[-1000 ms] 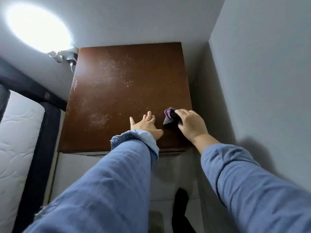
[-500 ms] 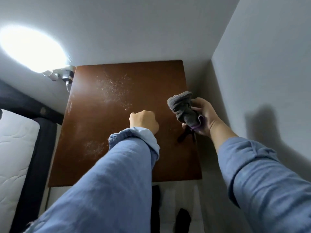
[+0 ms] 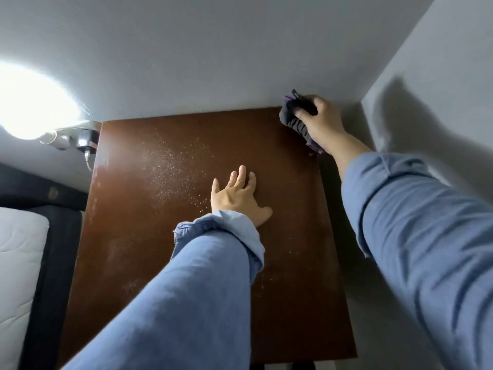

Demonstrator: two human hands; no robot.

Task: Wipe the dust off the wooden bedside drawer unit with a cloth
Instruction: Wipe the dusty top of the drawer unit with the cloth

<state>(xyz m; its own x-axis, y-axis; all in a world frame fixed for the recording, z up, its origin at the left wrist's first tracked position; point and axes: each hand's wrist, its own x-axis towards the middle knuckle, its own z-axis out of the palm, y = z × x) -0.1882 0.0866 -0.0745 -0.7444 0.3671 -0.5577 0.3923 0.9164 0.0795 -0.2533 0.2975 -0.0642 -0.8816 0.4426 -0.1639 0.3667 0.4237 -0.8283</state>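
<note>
The wooden drawer unit fills the middle of my view, its brown top turned up toward me and pushed into the corner where two grey walls meet. Pale dust speckles the top, thickest toward the unit's far left part, with a fainter patch nearer its front edge. My right hand is at the unit's far right corner, fingers curled tight around the dark cloth, which is bunched up with a purple fringe showing. The cloth sits at that corner against the back wall; I cannot tell whether it presses on the wood or only hangs just over it. My left hand lies near the middle of the top, fingers spread and flat, gripping nothing. Both of my arms wear blue sleeves. Just beyond the unit's far left corner, a charger is plugged into the wall, and a bright lamp glares beside it. To the left of the unit is a white mattress on a dark bed frame.
</note>
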